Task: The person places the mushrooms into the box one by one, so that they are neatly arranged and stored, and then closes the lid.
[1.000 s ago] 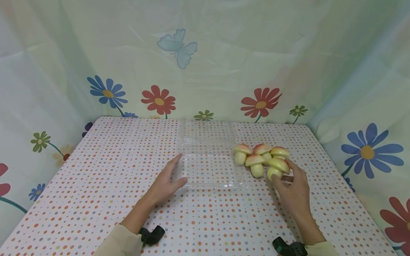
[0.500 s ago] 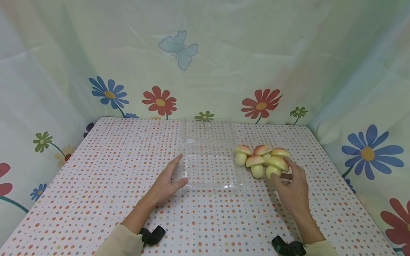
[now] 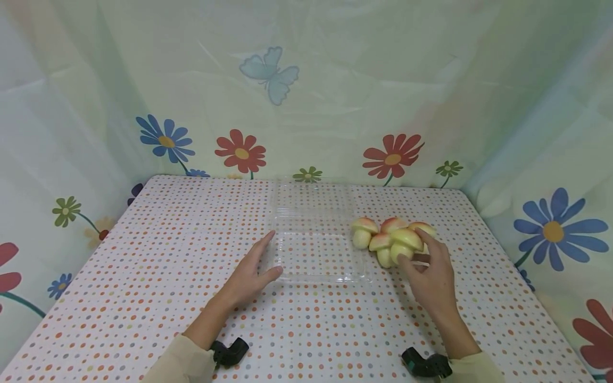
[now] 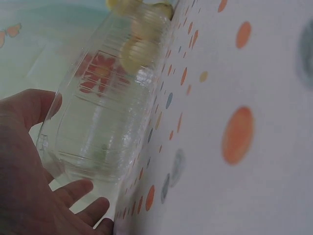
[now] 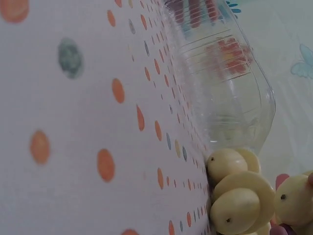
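Shifted a little leftward since the earlier frame, the right hand [image 3: 433, 279] now has its mushroom [image 3: 406, 239] partly covering the frontmost of the others. At far left, a pale sleeve [image 3: 184, 361] and a black wrist device [image 3: 230, 352] lead to the left hand [image 3: 244, 274], its fingers loosely extended and grasping nothing, thumb and fingertips spread at the left side of the clear box [image 3: 313, 277] (whether they press on its wall, I cannot tell). That box lies on the dotted cloth [image 3: 311, 330], its lid open behind it. Just beside its right edge sit four loose mushrooms [image 3: 380, 242], clustered close, their yellow caps tinged red. At the front of this cluster, the held mushroom lies between the right thumb, at its stem, and a fingertip at the right side of its cap; they pinch it. By the right wrist view, its stem sits higher off the cloth than the loose ones. Farther right, a blue flower [image 3: 553, 231] is printed on the backdrop [image 3: 527, 106].
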Tool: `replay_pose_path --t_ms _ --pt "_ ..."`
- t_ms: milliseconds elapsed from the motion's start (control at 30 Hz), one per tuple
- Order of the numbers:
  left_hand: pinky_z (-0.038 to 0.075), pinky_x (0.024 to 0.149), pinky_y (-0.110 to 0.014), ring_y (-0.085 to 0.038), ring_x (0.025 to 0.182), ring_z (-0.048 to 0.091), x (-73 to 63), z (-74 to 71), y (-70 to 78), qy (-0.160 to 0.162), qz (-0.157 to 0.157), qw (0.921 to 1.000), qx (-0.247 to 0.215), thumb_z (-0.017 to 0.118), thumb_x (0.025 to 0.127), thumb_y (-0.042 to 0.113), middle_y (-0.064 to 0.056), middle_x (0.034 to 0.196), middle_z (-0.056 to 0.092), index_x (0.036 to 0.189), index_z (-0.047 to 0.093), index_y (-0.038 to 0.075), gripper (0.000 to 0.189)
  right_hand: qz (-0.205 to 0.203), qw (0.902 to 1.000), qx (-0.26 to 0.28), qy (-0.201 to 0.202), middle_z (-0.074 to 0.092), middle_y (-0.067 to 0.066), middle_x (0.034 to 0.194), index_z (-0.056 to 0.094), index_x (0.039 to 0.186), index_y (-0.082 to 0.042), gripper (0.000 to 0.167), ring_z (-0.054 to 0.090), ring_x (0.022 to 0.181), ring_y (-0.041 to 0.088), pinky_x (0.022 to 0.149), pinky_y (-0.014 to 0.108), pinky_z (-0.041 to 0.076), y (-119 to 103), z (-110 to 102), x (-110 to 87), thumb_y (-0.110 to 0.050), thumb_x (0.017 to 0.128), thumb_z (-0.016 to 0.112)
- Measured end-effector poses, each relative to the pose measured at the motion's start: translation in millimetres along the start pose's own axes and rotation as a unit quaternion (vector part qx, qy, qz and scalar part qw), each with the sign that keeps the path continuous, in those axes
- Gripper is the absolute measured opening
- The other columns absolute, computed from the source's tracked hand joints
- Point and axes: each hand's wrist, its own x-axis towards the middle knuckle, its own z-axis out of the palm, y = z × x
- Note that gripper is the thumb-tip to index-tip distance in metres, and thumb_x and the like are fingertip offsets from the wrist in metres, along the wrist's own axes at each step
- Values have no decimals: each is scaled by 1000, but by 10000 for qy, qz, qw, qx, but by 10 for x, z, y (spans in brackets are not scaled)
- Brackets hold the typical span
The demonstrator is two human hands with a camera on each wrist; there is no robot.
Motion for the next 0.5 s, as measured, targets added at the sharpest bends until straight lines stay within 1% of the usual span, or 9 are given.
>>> replay_pose_path --t_ms 267,400,500 --pt "18 127 -62 -35 160 17 6 4 -8 4 41 10000 -11 63 100 31 -10 173 18 168 17 18 83 -276 9996 18 -45 43 26 148 42 157 -7 68 64 106 43 73 0 40 -35 43 45 -12 95 68" --pt "18 127 -62 -35 160 17 1 3 -9 -4 15 10000 -30 63 100 32 -9 174 18 168 17 20 83 -384 9991 67 -143 43 27 149 41 157 -6 68 64 105 43 73 -1 42 -63 64 65 -10 95 68" --pt "18 127 -62 -35 160 18 -5 2 -11 -27 -18 10000 -22 63 100 35 -9 174 18 168 16 22 83 -457 9987 115 -201 44 26 147 42 157 -6 68 65 104 43 73 0 43 -72 84 72 -9 95 68"
